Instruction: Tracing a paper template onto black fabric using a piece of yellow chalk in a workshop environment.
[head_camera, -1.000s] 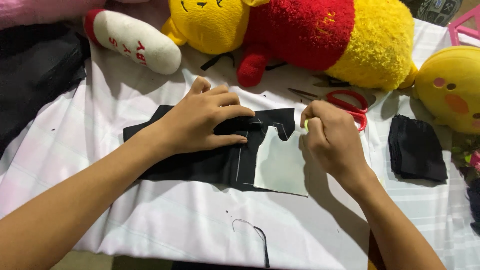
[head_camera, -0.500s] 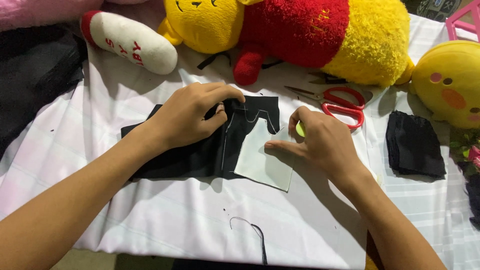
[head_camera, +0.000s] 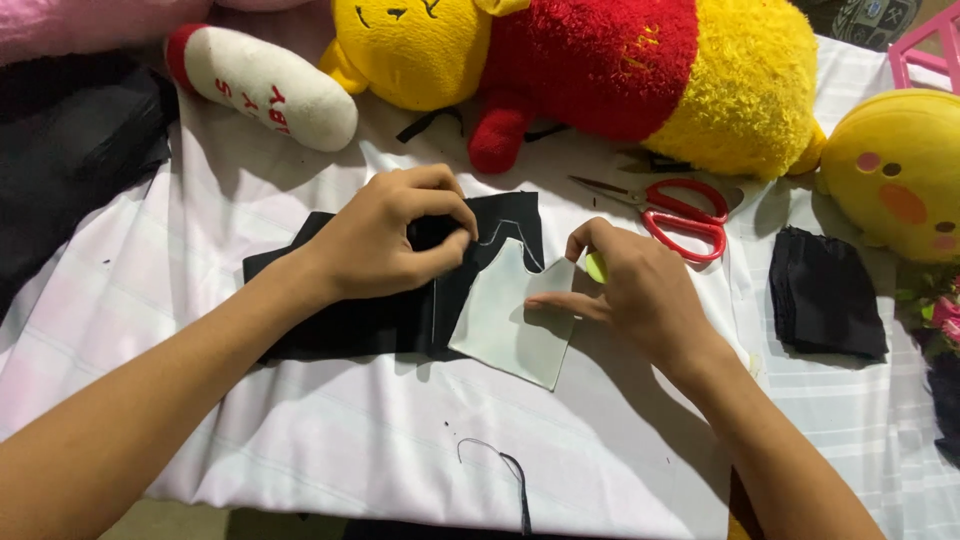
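The flat piece of black fabric (head_camera: 370, 320) lay on the white striped cloth (head_camera: 300, 440) that covered the work surface, and everything else is placed from it. The left hand (head_camera: 385, 240) rested on the fabric's upper middle, fingers curled and thumb and fingertips pinched together on the fabric beside a chalked outline. A pale, stiff pattern piece (head_camera: 505, 325) shaped like a small garment overlapped the fabric's right edge. The right hand (head_camera: 630, 290) lay on the pattern piece's right side, forefinger stretched flat across it and pressing it down, the other fingers loosely curled around a small yellow-green object (head_camera: 596, 266); how firmly they held it could not be told.

Beyond the fabric's far right corner lay red-handled scissors (head_camera: 670, 210), closed. Farther right sat a folded stack of black cloth pieces (head_camera: 825, 295). Behind the fabric lay a yellow plush bear in a red shirt (head_camera: 590, 70), with a white and red plush bottle shape (head_camera: 265, 85) to the bear's left. A loose dark thread (head_camera: 500, 465) lay on the cloth nearer than the fabric.
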